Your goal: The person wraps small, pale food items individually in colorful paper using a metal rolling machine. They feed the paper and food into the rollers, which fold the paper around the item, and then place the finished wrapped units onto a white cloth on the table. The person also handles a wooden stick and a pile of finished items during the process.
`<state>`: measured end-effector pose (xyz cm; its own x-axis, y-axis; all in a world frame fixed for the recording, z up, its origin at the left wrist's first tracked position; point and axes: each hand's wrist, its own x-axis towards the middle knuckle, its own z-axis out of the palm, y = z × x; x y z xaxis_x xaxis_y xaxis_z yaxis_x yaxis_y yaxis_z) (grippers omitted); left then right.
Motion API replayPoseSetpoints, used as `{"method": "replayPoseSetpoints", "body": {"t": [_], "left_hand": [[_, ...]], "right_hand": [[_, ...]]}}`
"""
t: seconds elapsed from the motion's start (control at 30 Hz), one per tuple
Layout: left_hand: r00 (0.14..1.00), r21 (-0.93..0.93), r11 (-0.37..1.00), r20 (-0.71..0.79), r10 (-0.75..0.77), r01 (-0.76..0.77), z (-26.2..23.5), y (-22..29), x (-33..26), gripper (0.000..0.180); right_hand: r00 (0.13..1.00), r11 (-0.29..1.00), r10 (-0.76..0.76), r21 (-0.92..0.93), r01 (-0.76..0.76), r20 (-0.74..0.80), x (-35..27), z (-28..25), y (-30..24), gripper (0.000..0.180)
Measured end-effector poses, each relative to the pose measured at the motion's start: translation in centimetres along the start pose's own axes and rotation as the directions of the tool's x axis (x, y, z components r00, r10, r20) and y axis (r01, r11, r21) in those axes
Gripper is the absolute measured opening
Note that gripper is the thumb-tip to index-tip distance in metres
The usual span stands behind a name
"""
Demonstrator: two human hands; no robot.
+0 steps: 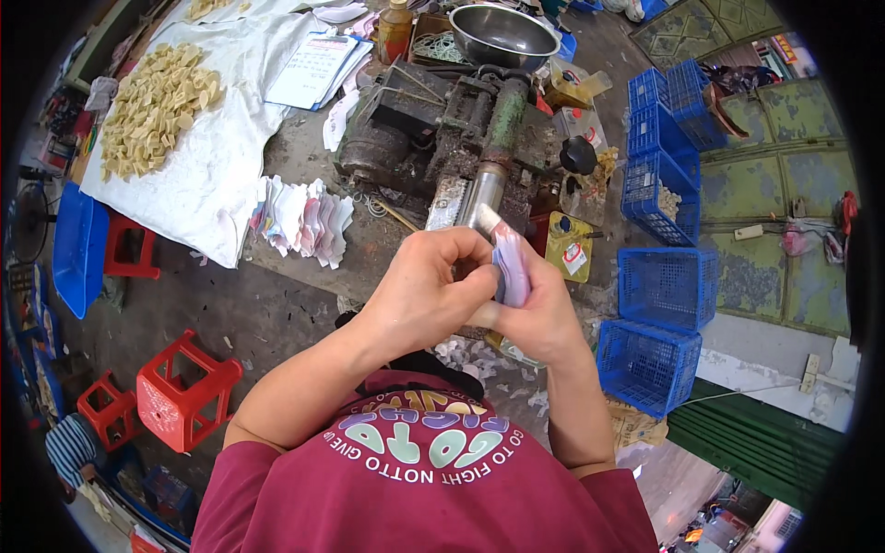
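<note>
My right hand (546,309) is closed around a folded or layered lilac-and-white piece (513,267) of thin sheet material. My left hand (431,288) is closed beside it, thumb and fingers curled together against the piece's left edge; what lies between those fingertips is hidden. Both hands are just in front of a greasy machine (442,115), close to its bright metal cylinder (489,187). On the table left of the machine stands a row of white, wavy-edged cut pieces (302,219).
Yellowish chips (157,115) are heaped on a white cloth (217,152), near a clipboard (313,72). A steel bowl (505,37) stands behind the machine. Blue crates (666,286) line the right side. Red stools (189,392) stand at left; scraps (470,358) lie below my hands.
</note>
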<state>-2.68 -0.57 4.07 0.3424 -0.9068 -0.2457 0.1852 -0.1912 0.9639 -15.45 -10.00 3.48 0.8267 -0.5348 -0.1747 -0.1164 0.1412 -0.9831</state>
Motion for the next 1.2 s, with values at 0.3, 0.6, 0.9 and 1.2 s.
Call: {"method": "replayPoseSetpoints", "body": {"t": [0.3,0.6,0.9,1.2], "left_hand": [[0.981,-0.067,0.979,0.007,0.194,-0.193,-0.2,-1.1,0.1,0.004],[0.850,0.523,0.798,-0.233,0.472,-0.300,-3.6,-7.2,1.5,0.015],[0.812,0.527,0.799,-0.308,0.497,-0.289,-4.7,-9.7,3.4,0.009],[0.599,0.801,0.546,-0.567,0.565,0.244,-20.9,-13.9,0.0,0.006]], "right_hand": [[0.957,0.982,0.139,0.159,-0.100,-0.255,-0.7,-4.4,-1.3,0.050],[0.901,0.910,0.157,-0.295,-0.291,-0.405,1.5,-4.6,2.0,0.035],[0.906,0.852,0.040,-0.459,-0.251,-0.421,3.5,-2.7,2.9,0.035],[0.941,0.964,0.255,0.141,-0.227,-0.222,1.9,-3.8,1.5,0.026]]}}
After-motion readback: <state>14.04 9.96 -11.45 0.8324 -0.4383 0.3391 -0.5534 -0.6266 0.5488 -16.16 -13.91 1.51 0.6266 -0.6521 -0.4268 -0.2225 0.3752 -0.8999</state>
